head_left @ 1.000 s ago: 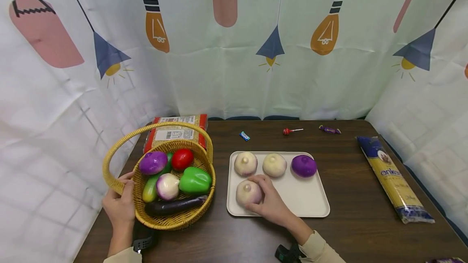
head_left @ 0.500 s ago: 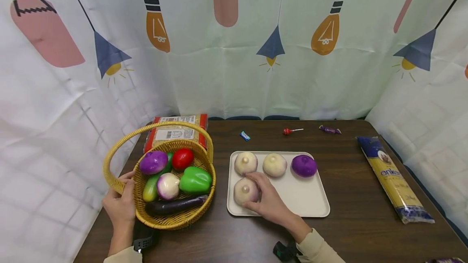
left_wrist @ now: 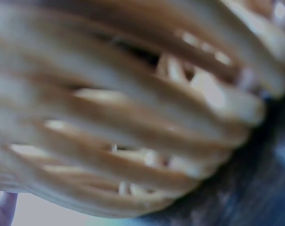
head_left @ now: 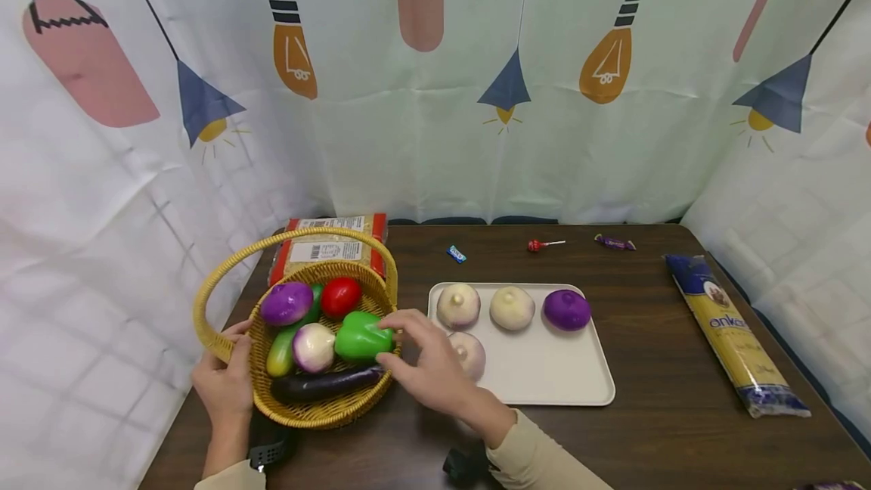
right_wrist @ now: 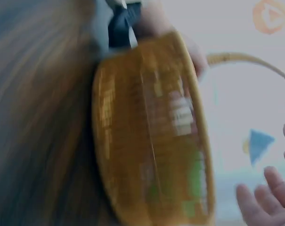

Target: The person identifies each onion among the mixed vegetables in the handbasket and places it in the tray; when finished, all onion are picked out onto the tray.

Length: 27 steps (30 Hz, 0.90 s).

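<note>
The left hand [head_left: 224,380] grips the yellow wicker basket [head_left: 299,413] at its left side, by the foot of the tall handle [head_left: 202,307], with the thumb over the rim. The right hand [head_left: 432,361] hangs at the basket's right rim, its fingers [head_left: 411,321] spread wide with nothing held between them. In the head view their tips overlap the green pepper [head_left: 361,335] lying inside the basket on the right, though the right wrist view shows them above the rim — I cannot tell whether any touches. Also in the basket are a red tomato [head_left: 341,297] toward the back, a purple onion [head_left: 287,303] at the back left, a cucumber [head_left: 280,358] partly hidden along the left, a white-and-purple onion [head_left: 313,346] near the middle and an eggplant [head_left: 327,382] across the front. To the right of the basket, a white tray [head_left: 551,369] on the dark desk [head_left: 653,437] carries three pale onions [head_left: 512,308] — the one nearest the basket's front half covered by the right hand — and a glossy purple bulb [head_left: 567,310]. Behind the basket lie red-edged packets [head_left: 327,250]; far to its right is a yellow-and-blue packet [head_left: 735,331]. The left wrist view shows blurred wicker close up.
</note>
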Motion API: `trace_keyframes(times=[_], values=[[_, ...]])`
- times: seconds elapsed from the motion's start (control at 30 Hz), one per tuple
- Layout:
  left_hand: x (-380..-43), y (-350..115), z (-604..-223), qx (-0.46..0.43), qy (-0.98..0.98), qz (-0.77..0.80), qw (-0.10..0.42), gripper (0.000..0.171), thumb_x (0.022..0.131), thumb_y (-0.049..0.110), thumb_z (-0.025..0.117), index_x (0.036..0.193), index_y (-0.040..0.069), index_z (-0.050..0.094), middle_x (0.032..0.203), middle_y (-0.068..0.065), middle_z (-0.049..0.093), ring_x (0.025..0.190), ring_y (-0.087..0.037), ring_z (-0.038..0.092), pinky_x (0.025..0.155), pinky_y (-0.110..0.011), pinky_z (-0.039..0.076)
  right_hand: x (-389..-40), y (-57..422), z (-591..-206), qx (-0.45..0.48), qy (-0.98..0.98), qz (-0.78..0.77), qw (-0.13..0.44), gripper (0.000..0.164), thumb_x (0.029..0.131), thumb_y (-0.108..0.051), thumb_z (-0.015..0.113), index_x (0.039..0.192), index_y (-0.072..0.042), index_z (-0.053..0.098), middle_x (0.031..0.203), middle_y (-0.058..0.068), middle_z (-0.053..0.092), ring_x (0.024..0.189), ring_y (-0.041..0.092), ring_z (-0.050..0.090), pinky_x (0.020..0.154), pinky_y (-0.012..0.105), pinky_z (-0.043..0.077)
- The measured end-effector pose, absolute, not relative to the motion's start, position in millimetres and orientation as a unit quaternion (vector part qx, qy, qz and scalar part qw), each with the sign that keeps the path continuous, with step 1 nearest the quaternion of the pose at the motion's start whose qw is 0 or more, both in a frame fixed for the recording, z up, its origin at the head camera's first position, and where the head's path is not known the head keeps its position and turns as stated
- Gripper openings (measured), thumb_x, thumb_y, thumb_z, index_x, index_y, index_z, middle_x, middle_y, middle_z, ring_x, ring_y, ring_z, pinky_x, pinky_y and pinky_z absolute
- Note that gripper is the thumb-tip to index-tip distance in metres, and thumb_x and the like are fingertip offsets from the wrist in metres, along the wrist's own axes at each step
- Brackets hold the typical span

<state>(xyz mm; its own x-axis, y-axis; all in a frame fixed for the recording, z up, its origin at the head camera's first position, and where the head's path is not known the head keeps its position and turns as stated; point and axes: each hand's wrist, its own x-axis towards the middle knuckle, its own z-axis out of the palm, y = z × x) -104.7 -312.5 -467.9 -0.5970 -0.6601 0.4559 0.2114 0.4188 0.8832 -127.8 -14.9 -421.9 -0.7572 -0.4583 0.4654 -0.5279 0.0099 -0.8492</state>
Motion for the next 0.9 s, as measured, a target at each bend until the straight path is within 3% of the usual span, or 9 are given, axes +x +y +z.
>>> trace_keyframes(times=[0.13, 0.27, 0.37, 0.53, 0.77, 0.9], values=[[-103, -310, -466, 0.145, -0.731, -0.515, 0.425, 0.018, 0.090, 0.001, 0.060, 0.087, -0.016, 0.065, 0.099, -0.010, 0.074, 0.087, -0.005, 0.064, 0.072, -0.012, 0.044, -124, -55, -420, 0.329, -0.678, 0.647, -0.115, 0.038, 0.092, -0.014, 0.068, 0.128, -0.008, 0.057, 0.129, 0.005, 0.055, 0.118, 0.027, 0.056, 0.093, 0.030, 0.050], [-106, -314, -472, 0.140, -0.731, -0.510, 0.431, 0.016, 0.089, 0.000, 0.059, 0.088, -0.016, 0.065, 0.100, -0.009, 0.074, 0.087, -0.003, 0.064, 0.072, -0.012, 0.044, -127, -83, -422, 0.306, -0.696, 0.627, -0.170, 0.045, 0.092, -0.020, 0.068, 0.133, -0.009, 0.054, 0.134, -0.001, 0.053, 0.124, 0.021, 0.054, 0.097, 0.028, 0.047], [-107, -316, -475, 0.140, -0.730, -0.509, 0.433, 0.016, 0.089, 0.000, 0.060, 0.087, -0.015, 0.066, 0.099, -0.005, 0.074, 0.087, -0.002, 0.064, 0.073, -0.012, 0.044, -131, -98, -421, 0.286, -0.714, 0.614, -0.176, 0.048, 0.090, -0.022, 0.070, 0.134, -0.012, 0.055, 0.134, -0.002, 0.055, 0.121, 0.016, 0.054, 0.097, 0.027, 0.046], [-106, -317, -475, 0.142, -0.732, -0.507, 0.433, 0.016, 0.089, 0.002, 0.061, 0.087, -0.013, 0.067, 0.100, -0.004, 0.074, 0.088, -0.003, 0.065, 0.072, -0.011, 0.045, -134, -115, -417, 0.251, -0.757, 0.575, -0.182, 0.059, 0.084, -0.029, 0.074, 0.138, -0.019, 0.053, 0.127, -0.005, 0.058, 0.100, 0.008, 0.058, 0.082, 0.021, 0.048], [-107, -317, -475, 0.142, -0.735, -0.504, 0.430, 0.017, 0.090, 0.002, 0.061, 0.087, -0.013, 0.067, 0.102, -0.009, 0.074, 0.089, -0.005, 0.066, 0.073, -0.010, 0.046, -136, -131, -421, 0.265, -0.789, 0.531, -0.157, 0.068, 0.080, -0.032, 0.077, 0.141, -0.020, 0.050, 0.144, -0.006, 0.046, 0.116, 0.005, 0.051, 0.093, 0.025, 0.044], [-107, -318, -475, 0.142, -0.735, -0.502, 0.432, 0.017, 0.090, 0.002, 0.061, 0.087, -0.014, 0.066, 0.102, -0.008, 0.074, 0.089, -0.004, 0.066, 0.073, -0.010, 0.046, -142, -134, -426, 0.244, -0.768, 0.578, -0.132, 0.061, 0.078, -0.024, 0.080, 0.134, -0.016, 0.055, 0.133, -0.006, 0.053, 0.102, 0.005, 0.054, 0.083, 0.021, 0.047]])
